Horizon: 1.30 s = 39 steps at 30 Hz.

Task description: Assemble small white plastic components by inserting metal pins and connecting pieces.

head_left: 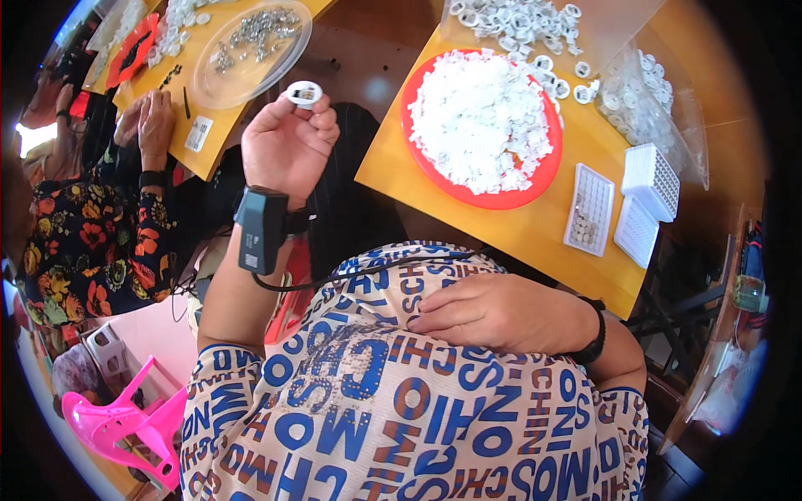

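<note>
Raised on the left, my left hand [288,154] pinches a small round white plastic part [306,93] at its fingertips, palm turned up. The part has a dark, metallic-looking middle. My right hand [484,313] lies flat against the front of my patterned shirt [401,401], its fingers stretched out and nothing visible in them. Ahead of it, a red round tray [551,159] on the yellow table [388,163] is heaped with small white plastic pieces [484,117].
White trays, one holding small round pieces [588,221], lie by a stack of white trays [652,179]. Ring-shaped white parts [535,21] and a clear bag [643,104] are behind. At left, a co-worker's hands [150,125] are near a clear tray of metal bits [259,37]. A pink stool [113,422] stands lower left.
</note>
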Motion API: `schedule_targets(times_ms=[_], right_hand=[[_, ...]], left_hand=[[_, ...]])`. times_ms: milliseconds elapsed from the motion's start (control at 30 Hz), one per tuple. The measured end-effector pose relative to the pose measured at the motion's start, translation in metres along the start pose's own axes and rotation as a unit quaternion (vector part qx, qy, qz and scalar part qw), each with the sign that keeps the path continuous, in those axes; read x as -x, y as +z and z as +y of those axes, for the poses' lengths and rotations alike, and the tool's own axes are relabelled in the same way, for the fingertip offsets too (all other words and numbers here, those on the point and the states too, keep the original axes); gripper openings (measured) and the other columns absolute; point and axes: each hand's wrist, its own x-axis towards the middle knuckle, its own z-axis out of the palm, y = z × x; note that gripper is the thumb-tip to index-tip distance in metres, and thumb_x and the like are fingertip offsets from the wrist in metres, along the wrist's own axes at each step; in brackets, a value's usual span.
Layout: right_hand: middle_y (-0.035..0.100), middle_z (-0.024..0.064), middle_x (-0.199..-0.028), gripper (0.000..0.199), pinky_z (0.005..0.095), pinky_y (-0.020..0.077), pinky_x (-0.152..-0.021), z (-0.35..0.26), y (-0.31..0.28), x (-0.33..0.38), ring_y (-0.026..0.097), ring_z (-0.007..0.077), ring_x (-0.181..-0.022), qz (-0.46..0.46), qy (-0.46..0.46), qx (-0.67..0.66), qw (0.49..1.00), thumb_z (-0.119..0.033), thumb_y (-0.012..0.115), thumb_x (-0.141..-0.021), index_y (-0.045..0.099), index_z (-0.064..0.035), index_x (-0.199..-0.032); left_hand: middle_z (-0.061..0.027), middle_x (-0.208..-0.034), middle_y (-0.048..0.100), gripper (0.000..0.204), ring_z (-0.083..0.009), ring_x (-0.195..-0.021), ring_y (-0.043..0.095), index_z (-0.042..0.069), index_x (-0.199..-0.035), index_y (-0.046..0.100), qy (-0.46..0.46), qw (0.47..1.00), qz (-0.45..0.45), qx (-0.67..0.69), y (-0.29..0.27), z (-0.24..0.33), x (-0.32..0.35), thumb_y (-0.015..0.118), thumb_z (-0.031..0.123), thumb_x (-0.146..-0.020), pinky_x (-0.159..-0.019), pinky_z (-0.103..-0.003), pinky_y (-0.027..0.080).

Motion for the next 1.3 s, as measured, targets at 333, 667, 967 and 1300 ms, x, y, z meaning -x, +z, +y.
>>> schedule_targets(times_ms=[333,667,967,1300], right_hand=[[0.061,0.0091,-0.12,0.028,0.0338,0.0448,-0.094,0.004,-0.001,-0.01,0.055,0.0231,-0.115,-0.001,0.013,-0.014,1.0,-0.006,0.055,-0.082,0.063,-0.0014,-0.108],[0.067,0.0111,-0.089,0.021,0.0302,0.0499,-0.075,0.009,-0.034,-0.036,0.064,0.0228,-0.082,0.296,0.168,0.013,0.94,-0.01,0.07,-0.079,0.067,-0.0028,-0.099],[0.061,0.0093,-0.084,0.028,0.0326,0.0505,-0.068,0.026,-0.03,-0.088,0.064,0.0235,-0.077,0.479,0.026,0.036,0.877,-0.007,0.075,-0.073,0.06,-0.0041,-0.097],[0.061,0.0094,-0.085,0.033,0.0289,0.05,-0.067,0.029,-0.03,-0.082,0.063,0.0203,-0.077,0.496,0.017,0.121,0.86,-0.005,0.079,-0.07,0.061,-0.0035,-0.097]], left_hand=[[-0.0121,-0.086,0.047,0.013,-0.0205,-0.074,0.042,-0.002,-0.093,0.046,0.063,0.992,0.105,-0.038,-0.011,0.017,0.023,0.045,0.01,-0.087,-0.067,-0.032,0.036],[-0.0114,-0.087,0.046,0.012,-0.0212,-0.078,0.043,0.0,-0.092,0.05,0.026,0.99,-0.064,0.126,0.04,0.014,-0.03,0.047,0.011,-0.086,-0.071,-0.033,0.038],[-0.0104,-0.088,0.046,0.013,-0.0195,-0.079,0.043,0.001,-0.09,0.048,-0.039,0.967,-0.14,0.207,0.092,-0.022,-0.063,0.044,0.014,-0.089,-0.072,-0.033,0.037],[-0.0105,-0.087,0.047,0.013,-0.0198,-0.078,0.045,0.002,-0.091,0.048,-0.039,0.963,-0.127,0.232,0.096,-0.027,-0.067,0.043,0.014,-0.09,-0.071,-0.033,0.038]])
